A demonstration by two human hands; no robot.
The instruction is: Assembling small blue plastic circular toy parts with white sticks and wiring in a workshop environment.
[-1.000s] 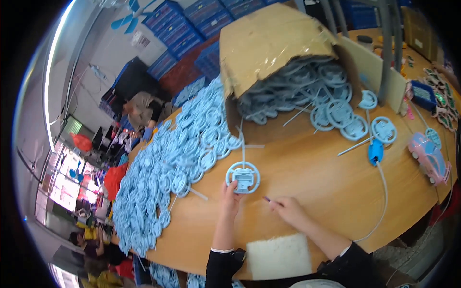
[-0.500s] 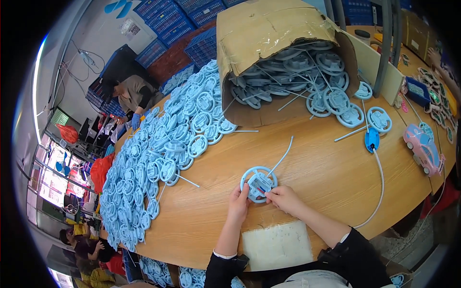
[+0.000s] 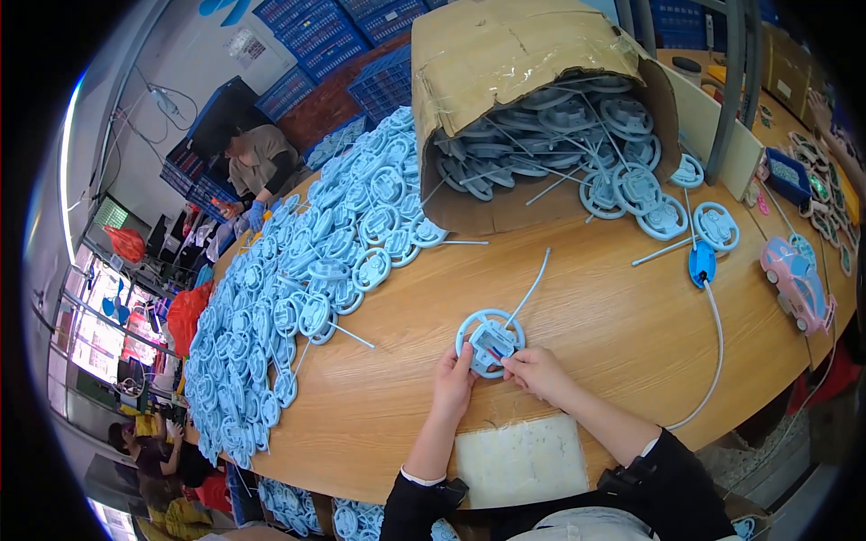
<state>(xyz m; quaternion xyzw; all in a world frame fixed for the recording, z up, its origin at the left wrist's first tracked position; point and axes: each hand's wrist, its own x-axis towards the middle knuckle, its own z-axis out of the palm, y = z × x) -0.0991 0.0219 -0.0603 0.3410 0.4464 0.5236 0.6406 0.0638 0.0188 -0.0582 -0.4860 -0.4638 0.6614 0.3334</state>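
A light-blue toy steering wheel (image 3: 515, 326) with a long thin tail is held just above the table in front of me. My left hand (image 3: 454, 382) grips its left rim, thumb on the face and fingers closed around the edge. My right hand (image 3: 538, 373) is closed in a pinch at the lower right of the hub. A small red and dark piece (image 3: 492, 353) shows in the hub's open recess, beside the right fingertips. Whatever those fingertips pinch is too small to make out.
A big heap of like wheels (image 3: 271, 316) covers the table's left side. A cardboard box (image 3: 519, 54) on its side spills more wheels. To the right lie a blue corded device (image 3: 702, 264) and a pink toy car (image 3: 796, 284). A pale mat (image 3: 521, 463) lies nearest me.
Both hands keep nearly the same hold on the steering wheel, with small finger shifts at the hub. The view has shifted slightly. A co-worker at the far left has moved the head and arms.
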